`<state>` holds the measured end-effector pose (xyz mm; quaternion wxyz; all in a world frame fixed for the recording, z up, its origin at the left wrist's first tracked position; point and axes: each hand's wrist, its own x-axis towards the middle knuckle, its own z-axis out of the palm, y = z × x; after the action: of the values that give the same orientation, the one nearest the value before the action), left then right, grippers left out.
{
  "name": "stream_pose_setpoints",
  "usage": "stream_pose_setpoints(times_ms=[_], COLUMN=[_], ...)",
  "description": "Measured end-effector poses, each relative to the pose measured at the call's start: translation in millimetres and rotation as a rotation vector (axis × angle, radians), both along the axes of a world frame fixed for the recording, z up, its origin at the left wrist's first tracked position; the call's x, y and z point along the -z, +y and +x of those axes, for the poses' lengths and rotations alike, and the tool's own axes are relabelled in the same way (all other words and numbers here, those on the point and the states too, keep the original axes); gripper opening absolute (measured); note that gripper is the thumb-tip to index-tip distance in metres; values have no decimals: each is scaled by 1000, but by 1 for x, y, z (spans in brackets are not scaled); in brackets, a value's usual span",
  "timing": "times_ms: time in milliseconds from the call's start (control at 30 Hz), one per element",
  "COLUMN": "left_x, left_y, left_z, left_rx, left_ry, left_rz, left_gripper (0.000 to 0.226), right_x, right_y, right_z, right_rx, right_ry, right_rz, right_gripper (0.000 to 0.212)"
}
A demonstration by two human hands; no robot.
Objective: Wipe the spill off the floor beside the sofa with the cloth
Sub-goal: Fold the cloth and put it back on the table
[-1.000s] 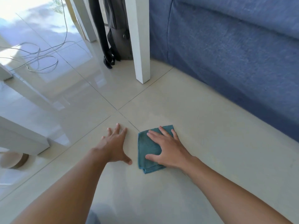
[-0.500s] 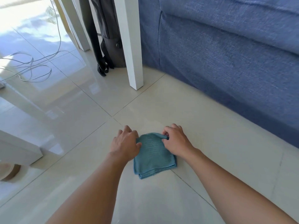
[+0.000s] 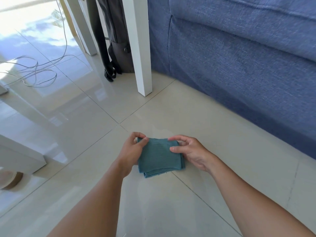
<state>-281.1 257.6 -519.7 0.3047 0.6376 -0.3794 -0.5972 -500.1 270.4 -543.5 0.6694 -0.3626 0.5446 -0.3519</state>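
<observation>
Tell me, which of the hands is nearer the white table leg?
The left hand. It grips the cloth's left corner, below the leg; the right hand is farther right, toward the sofa.

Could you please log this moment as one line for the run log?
left hand: pinches cloth corner | right hand: holds opposite edge | cloth: folded, on floor beside sofa
</observation>
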Motion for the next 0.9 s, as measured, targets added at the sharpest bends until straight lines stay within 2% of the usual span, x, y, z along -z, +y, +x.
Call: stream_pose_setpoints(times_ms=[133, 267, 433, 567, 800, 900], left_x=[1, 3, 5, 7, 14, 15], left_y=[5, 5, 6, 7, 5, 4], left_z=[11, 8, 6, 9, -2, -4], left_rx=[228, 193, 175, 225, 408, 431], left_ry=[15, 20, 29, 14, -198, -206], left_rz=[3, -70, -103, -52, -199, -214], left_gripper=[30, 31, 34, 35, 74, 86], right_x=[1, 2, 10, 12, 6, 4], right_y=[4, 3, 6, 8, 4, 3], right_z=[0, 2, -2, -4, -3, -3], right_rx=[44, 75, -30, -33, -67, -72], right_ry=[108, 133, 14, 17, 203, 220], right_rz=[-86, -89, -7, 7, -99, -87], right_gripper=[25, 26, 23, 26, 40, 45])
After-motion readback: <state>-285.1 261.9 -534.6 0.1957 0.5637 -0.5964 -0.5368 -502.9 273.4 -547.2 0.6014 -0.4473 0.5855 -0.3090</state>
